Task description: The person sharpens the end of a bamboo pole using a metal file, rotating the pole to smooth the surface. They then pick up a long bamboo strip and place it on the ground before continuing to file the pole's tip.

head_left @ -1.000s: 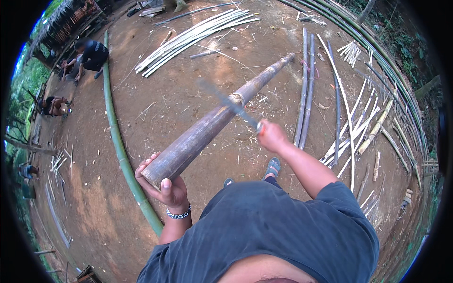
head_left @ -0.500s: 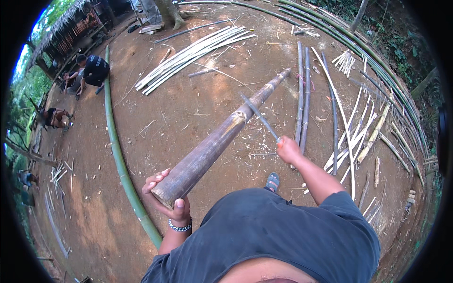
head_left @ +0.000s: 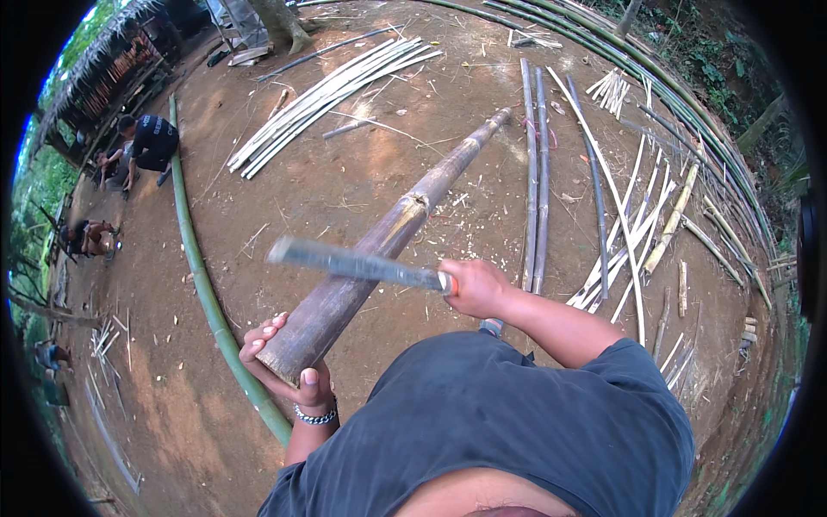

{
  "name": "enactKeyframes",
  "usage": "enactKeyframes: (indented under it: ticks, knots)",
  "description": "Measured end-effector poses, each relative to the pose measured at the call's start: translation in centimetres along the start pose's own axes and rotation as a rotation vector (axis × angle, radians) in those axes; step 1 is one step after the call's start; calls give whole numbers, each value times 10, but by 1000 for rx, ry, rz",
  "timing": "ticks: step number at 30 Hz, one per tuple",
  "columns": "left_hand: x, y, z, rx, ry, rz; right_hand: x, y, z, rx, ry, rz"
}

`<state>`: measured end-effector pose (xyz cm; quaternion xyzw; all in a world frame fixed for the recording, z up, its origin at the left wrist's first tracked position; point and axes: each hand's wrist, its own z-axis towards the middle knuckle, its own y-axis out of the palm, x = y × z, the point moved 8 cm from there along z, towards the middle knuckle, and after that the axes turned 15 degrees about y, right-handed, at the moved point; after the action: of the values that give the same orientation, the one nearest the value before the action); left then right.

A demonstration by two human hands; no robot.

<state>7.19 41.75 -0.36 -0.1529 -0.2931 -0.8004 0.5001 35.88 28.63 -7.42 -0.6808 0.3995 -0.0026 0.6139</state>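
Holding the near end of a thick, dark bamboo pole [head_left: 383,237] in the left grip [head_left: 293,389], clamped around the cut end from below, with fingers up along the left side and thumb at the right. Wearing a chain bracelet [head_left: 316,417] at that wrist. Closed tight in the right grip [head_left: 474,287] on the orange handle of a long knife [head_left: 353,261], with the blade pointing left across the pole, between the held end and a pale, bared patch near a joint. Blurred along the blade; cannot tell whether touching the bamboo or just above it.

Slanting with the pole, away from the dark shirt [head_left: 500,414] and up to the right, to a far end near two slim dark poles [head_left: 542,172]. Below, on bare brown ground [head_left: 189,414], small pale chips [head_left: 457,202]. At the left, a long, curved green pole [head_left: 203,284]; beyond, a fanned bundle of pale strips [head_left: 323,108]. More loose strips [head_left: 633,241] at the right, lying crossed. Farther off at the upper left, a crouching person in dark clothes [head_left: 155,142], well apart from the pole.
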Motion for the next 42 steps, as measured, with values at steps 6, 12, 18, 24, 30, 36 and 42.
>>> enactKeyframes:
  ticks: [6,12,18,24,30,36,42]
  knots:
    - [-2,7,-1,-43,-15,5,101,1,39,84,414,66]
    - [-4,-3,-5,-17,-14,43,12,26,16,106,-159,-97]
    - [1,16,2,-146,17,-51,303,16,64,325,820,88]
    - [-13,8,-12,52,-105,-160,153,12,1,199,513,139]
    - [-25,7,-30,279,-82,-301,-27,7,-6,17,-68,54]
    - [-21,17,-23,184,-108,-280,112,6,71,126,361,16]
    - [-16,6,-32,187,-108,-228,-5,-3,6,-62,-34,-168]
